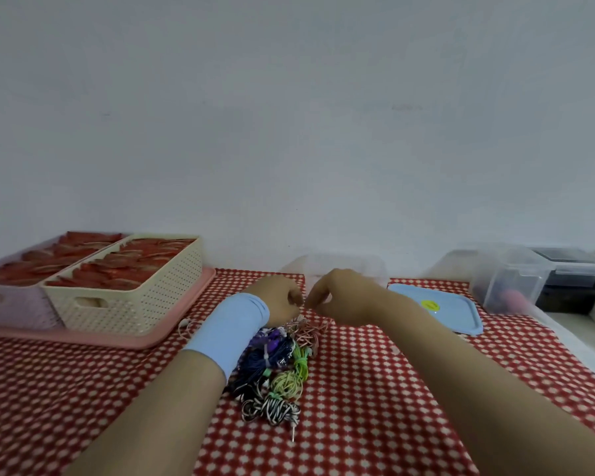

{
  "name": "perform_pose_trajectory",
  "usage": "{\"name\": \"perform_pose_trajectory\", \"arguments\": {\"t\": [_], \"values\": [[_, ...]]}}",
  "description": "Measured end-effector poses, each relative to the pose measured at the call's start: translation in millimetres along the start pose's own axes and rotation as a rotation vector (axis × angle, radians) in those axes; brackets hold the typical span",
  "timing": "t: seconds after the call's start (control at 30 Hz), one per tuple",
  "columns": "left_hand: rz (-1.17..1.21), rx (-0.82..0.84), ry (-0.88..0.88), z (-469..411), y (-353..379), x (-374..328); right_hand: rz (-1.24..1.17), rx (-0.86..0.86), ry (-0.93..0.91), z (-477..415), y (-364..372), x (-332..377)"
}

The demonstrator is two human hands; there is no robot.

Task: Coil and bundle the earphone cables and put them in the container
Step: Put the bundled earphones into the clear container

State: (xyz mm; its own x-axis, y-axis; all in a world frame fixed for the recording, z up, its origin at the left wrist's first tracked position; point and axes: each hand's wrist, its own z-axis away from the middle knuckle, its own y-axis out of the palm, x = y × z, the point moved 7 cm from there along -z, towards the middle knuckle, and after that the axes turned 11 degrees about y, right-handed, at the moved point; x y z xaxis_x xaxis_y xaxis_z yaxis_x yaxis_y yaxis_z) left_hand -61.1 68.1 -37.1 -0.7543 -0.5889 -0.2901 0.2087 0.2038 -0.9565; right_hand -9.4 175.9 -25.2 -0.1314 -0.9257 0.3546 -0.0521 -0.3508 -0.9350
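Left hand [279, 297]: fingers curled, apparently pinching the pink cable [306, 333].
Right hand [340, 298]: pinching the same cable, fingertips meeting the left's.
Pile [275, 372]: bundled cables, under the left wrist.

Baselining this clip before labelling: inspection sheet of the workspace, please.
Surface: red-and-white patterned tablecloth.
Job's things: pile of bundled earphone coils mid-table; clear container behind the hands; blue lid flat to its right.
Clutter: cream basket and lilac basket holding red items on a pink tray, left; clear lidded box and black box, far right.
Grippers: left hand and right hand meet fingertips above the pink cable; what they pinch is unclear.
Cables: loose thin cable by the tray; striped coil nearest the camera, plug toward it.
Surroundings: plain white wall.
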Motion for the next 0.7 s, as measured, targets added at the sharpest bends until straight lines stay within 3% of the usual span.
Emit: {"name": "perform_pose_trajectory", "arguments": {"t": [0.17, 0.27, 0.53, 0.7], "values": [[-0.032, -0.031, -0.161, 19, 3, 45, -0.108, -0.037, 0.039, -2, 19, 10], [-0.016, 0.067, -0.209, 28, 8, 63, -0.07, -0.025, 0.05, -14, 28, 20], [0.193, -0.044, -0.182, 39, -4, 80, 0.145, 0.088, 0.022, -38, 52, 45], [0.24, -0.053, -0.179, 42, -6, 85, -0.005, 0.053, 0.034, -39, 40, 44]]}}
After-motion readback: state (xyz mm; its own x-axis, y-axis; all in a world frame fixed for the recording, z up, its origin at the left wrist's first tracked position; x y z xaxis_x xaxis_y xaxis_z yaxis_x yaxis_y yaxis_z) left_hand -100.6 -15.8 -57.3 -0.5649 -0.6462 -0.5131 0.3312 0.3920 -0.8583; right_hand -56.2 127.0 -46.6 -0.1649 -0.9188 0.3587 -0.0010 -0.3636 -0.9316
